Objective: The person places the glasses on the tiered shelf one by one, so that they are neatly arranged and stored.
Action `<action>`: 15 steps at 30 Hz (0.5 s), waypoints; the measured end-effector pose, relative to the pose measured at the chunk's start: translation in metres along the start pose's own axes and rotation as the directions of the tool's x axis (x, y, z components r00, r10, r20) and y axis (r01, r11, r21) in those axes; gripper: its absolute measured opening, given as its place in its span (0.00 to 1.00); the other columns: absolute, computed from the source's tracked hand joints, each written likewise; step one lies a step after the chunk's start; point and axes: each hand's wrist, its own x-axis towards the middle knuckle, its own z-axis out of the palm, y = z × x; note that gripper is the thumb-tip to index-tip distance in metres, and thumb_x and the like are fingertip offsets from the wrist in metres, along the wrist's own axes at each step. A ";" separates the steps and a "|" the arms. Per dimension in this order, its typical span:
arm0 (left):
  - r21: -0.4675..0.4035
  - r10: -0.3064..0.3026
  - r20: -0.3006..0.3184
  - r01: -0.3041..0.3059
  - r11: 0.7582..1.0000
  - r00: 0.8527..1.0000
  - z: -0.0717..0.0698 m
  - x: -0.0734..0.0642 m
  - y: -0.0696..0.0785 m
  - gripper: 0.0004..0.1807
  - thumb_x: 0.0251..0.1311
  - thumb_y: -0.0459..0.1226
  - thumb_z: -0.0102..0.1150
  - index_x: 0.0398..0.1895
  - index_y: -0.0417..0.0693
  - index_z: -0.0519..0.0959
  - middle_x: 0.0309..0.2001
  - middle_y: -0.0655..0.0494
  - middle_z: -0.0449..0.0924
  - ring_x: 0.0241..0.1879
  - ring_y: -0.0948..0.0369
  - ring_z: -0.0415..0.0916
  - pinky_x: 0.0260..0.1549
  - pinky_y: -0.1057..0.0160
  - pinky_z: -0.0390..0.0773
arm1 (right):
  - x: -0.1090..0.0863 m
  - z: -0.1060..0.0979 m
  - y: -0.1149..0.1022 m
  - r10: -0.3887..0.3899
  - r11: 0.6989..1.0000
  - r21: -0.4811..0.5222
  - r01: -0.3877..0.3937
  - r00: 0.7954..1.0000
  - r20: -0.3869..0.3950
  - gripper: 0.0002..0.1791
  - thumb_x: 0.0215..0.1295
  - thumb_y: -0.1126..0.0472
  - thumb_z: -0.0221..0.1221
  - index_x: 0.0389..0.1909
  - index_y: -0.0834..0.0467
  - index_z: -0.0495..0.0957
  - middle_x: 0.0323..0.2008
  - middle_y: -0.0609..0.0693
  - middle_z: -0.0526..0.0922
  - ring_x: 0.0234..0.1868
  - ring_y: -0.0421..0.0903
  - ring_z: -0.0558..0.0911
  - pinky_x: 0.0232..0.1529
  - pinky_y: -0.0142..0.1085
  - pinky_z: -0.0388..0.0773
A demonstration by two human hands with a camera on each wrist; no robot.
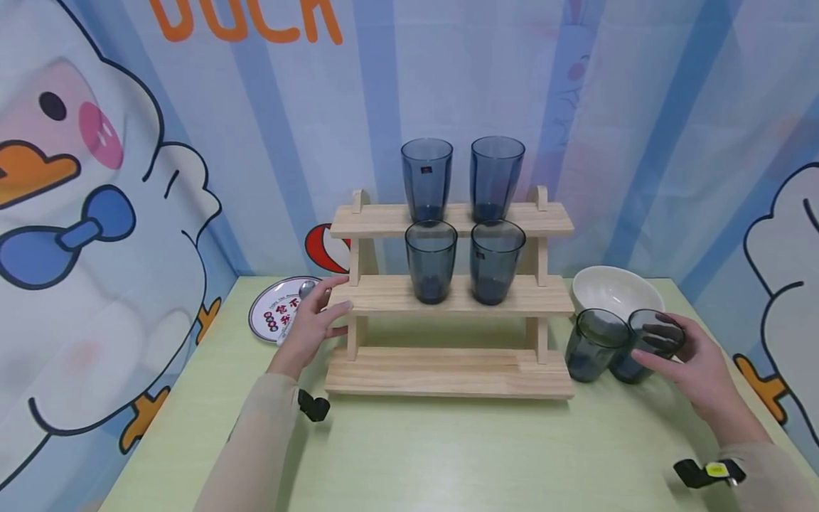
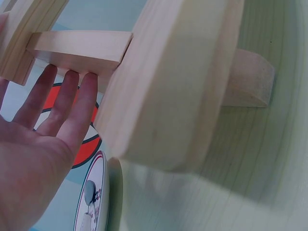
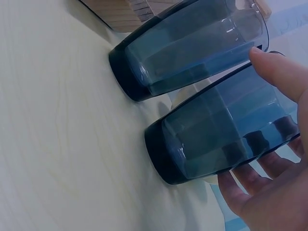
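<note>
In the head view my left hand (image 1: pixel 311 323) is at the left end of the wooden three-tier stand (image 1: pixel 448 370), by its middle shelf. Its fairly straight fingers (image 2: pixel 62 106) touch the stand's upright in the left wrist view. My right hand (image 1: pixel 700 373) grips a blue-grey glass tumbler (image 3: pixel 211 130), thumb on the near side near the rim and the other fingers behind. Close on its left, a matching tumbler (image 1: pixel 591 352) stands upright by the stand's right end. Two tumblers (image 1: pixel 431 267) stand on the middle shelf and two more tumblers (image 1: pixel 427 178) on the top shelf.
Behind the right-hand tumblers sits a white bowl (image 1: pixel 617 288). At the left back lies a round plate (image 1: pixel 269 309) with red lettering and a spoon (image 2: pixel 89 192) on it. A printed cartoon curtain (image 1: pixel 288 142) borders the pale green table (image 1: pixel 448 455).
</note>
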 end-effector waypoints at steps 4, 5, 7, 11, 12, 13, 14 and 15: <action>0.003 -0.003 0.003 0.003 1.000 1.000 0.000 0.000 0.001 0.31 0.72 0.44 0.64 0.76 0.64 0.69 0.77 0.46 0.63 0.69 0.40 0.70 0.55 0.37 0.83 | -0.003 -0.002 -0.001 -0.010 1.000 0.022 0.010 1.000 -0.003 0.46 0.68 0.60 0.71 0.81 0.55 0.57 0.54 0.24 0.73 0.52 0.23 0.75 0.44 0.15 0.77; 0.004 -0.003 0.003 0.003 1.000 1.000 0.000 0.000 0.001 0.31 0.72 0.44 0.64 0.76 0.64 0.69 0.77 0.46 0.63 0.69 0.40 0.70 0.55 0.37 0.83 | -0.004 -0.002 0.000 -0.013 1.000 0.026 0.013 1.000 -0.003 0.45 0.68 0.60 0.71 0.81 0.54 0.57 0.54 0.24 0.74 0.52 0.24 0.75 0.44 0.16 0.77; 0.004 -0.003 0.004 0.003 1.000 1.000 0.000 0.000 0.002 0.31 0.72 0.44 0.65 0.76 0.64 0.69 0.77 0.46 0.63 0.69 0.40 0.70 0.55 0.37 0.83 | -0.005 -0.003 0.000 -0.016 0.999 0.033 0.016 1.000 -0.004 0.44 0.68 0.61 0.71 0.80 0.53 0.59 0.54 0.25 0.74 0.53 0.24 0.75 0.44 0.16 0.78; 0.003 -0.010 0.003 0.010 1.000 1.000 0.000 0.000 0.003 0.31 0.72 0.44 0.65 0.77 0.64 0.68 0.77 0.45 0.63 0.69 0.40 0.71 0.55 0.38 0.83 | -0.006 -0.005 0.002 -0.012 0.999 0.037 0.012 1.000 -0.010 0.43 0.67 0.62 0.71 0.78 0.51 0.61 0.55 0.26 0.73 0.52 0.25 0.76 0.44 0.17 0.79; 0.002 -0.012 0.002 0.012 1.000 1.000 0.000 -0.001 0.004 0.31 0.72 0.44 0.65 0.77 0.64 0.69 0.77 0.45 0.63 0.69 0.40 0.71 0.55 0.38 0.83 | -0.006 -0.006 0.003 -0.010 0.999 0.041 0.011 1.000 -0.013 0.42 0.67 0.62 0.72 0.78 0.51 0.62 0.55 0.26 0.73 0.52 0.25 0.76 0.44 0.17 0.79; 0.003 -0.014 0.002 0.014 1.000 1.000 0.000 -0.001 0.004 0.31 0.72 0.44 0.65 0.77 0.64 0.68 0.77 0.45 0.63 0.69 0.40 0.71 0.56 0.38 0.83 | -0.006 -0.006 0.004 -0.008 0.999 0.052 0.009 1.000 -0.015 0.42 0.67 0.63 0.72 0.78 0.50 0.62 0.55 0.26 0.73 0.52 0.25 0.76 0.44 0.17 0.79; 0.002 -0.015 0.001 0.015 1.000 1.000 0.000 -0.001 0.004 0.31 0.72 0.43 0.65 0.76 0.64 0.69 0.76 0.45 0.63 0.69 0.40 0.71 0.56 0.38 0.83 | -0.007 -0.007 0.005 -0.008 0.998 0.065 0.009 1.000 -0.016 0.41 0.67 0.64 0.71 0.77 0.49 0.63 0.55 0.27 0.73 0.52 0.25 0.76 0.44 0.17 0.79; 0.002 -0.017 0.000 0.017 1.000 1.000 0.000 -0.002 0.004 0.31 0.72 0.43 0.65 0.76 0.65 0.69 0.76 0.45 0.63 0.69 0.40 0.71 0.55 0.38 0.83 | -0.007 -0.007 0.006 -0.008 0.995 0.100 0.009 1.000 -0.014 0.41 0.66 0.65 0.71 0.76 0.48 0.64 0.55 0.28 0.74 0.52 0.25 0.77 0.44 0.17 0.79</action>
